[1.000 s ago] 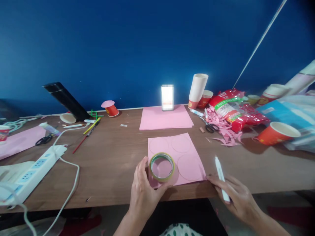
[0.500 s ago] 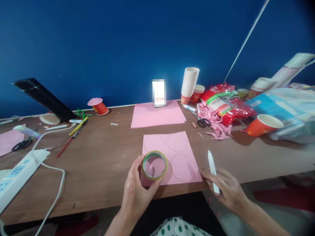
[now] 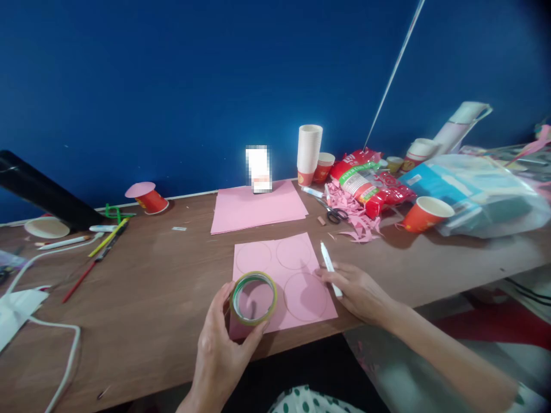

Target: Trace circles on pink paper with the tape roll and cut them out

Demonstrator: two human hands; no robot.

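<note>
Tape roll [image 3: 274, 298]: a round, smooth, shiny ring with a big hole. It is over the near left part of the pink sheet; I can't tell if it sits all the way flat.
Left hand [image 3: 221, 332]: thumb and fingers hug the roll's sides. If they squeeze or bump it, the roll could slide.
Right hand [image 3: 359, 289]: grips the white pen [image 3: 330, 269], a thin, straight stick. If the hand dips, its tip could leave a stray mark.
Pink sheet [image 3: 279, 274]: thin, flat paper near the table [image 3: 172, 287] edge. A tug could make it slip or crease.
Circles [image 3: 305, 296]: three thin, round lines. If the roll creeps right, it could cover one.
Scraps [image 3: 361, 226]: curly pink paper strips.
</note>
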